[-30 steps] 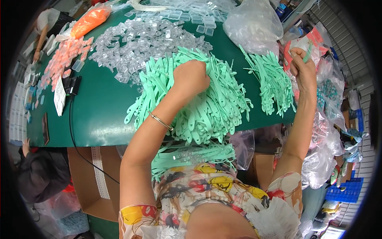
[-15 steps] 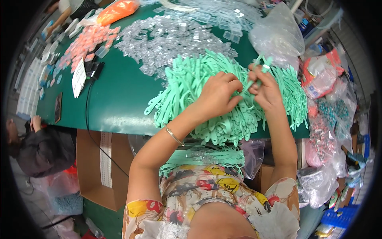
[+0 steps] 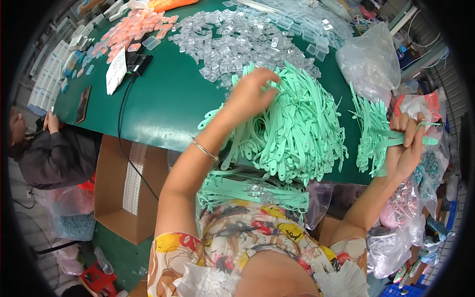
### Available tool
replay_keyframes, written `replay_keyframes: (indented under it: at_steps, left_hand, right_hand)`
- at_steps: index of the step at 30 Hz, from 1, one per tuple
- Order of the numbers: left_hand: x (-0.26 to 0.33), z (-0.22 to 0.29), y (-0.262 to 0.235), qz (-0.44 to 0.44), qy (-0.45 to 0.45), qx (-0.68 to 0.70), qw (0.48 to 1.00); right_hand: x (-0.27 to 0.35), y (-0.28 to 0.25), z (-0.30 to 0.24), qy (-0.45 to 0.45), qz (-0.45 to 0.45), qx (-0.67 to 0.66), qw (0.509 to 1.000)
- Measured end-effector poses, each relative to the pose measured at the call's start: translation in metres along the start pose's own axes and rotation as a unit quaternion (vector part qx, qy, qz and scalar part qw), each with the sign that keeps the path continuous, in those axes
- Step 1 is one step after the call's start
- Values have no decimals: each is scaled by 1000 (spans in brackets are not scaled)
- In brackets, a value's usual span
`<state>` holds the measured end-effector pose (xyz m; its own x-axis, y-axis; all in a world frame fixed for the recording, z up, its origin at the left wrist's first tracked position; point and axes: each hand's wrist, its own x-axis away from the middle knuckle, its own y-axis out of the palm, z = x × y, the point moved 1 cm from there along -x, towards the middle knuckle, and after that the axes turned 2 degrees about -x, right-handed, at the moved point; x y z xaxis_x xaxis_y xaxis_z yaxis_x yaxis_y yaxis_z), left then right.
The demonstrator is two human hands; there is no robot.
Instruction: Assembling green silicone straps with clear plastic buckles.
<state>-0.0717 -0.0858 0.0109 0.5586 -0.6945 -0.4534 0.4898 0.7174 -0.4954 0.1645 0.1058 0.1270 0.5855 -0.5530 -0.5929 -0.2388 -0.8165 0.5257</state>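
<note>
Mint-green plastic straps with ribbed sections and rounded, holed ends form a large pile (image 3: 297, 128) on the table in front of me. Blurred by motion, my left hand (image 3: 252, 94) is over the pile's left upper edge. Its thumb and forefinger stand apart, with nothing visible between them. My right hand (image 3: 406, 146) is off to the right, beyond the table edge, with its fingers curled around a green plastic strap (image 3: 393, 141); whether it holds more than one I cannot tell. Next to it lies a smaller heap of green straps (image 3: 371, 128).
Clear plastic pieces (image 3: 237, 39) spread behind the pile, with orange pieces (image 3: 136, 29) farther left. A black device (image 3: 138, 64) with a cable sits on the green table (image 3: 158, 109). Filled plastic bags crowd the right. Another person (image 3: 54, 153) sits at left, near an open cardboard box (image 3: 116, 193).
My hands, close together over the pile before, are now apart. The right has moved right and nearer with a strap; the left has moved left and away. The whole view has shifted somewhat.
</note>
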Motion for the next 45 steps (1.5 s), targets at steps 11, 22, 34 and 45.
replay_keyframes:
  at_steps: [11, 22, 34, 45]
  left_hand:
    - [-15, -129, -86, 49, -229, -414, 880]
    - [21, -18, -60, 93, -214, 341, 911]
    - [113, 104, 45, -153, -173, 514, 826]
    - [128, 101, 55, -74, -274, 603, 746]
  right_hand:
    - [51, -3, 29, 308, 31, 51, 950]
    - [98, 31, 31, 338, 72, 55, 937]
    - [151, 43, 57, 290, 12, 198, 936]
    - [175, 31, 72, 218, -19, 277, 936]
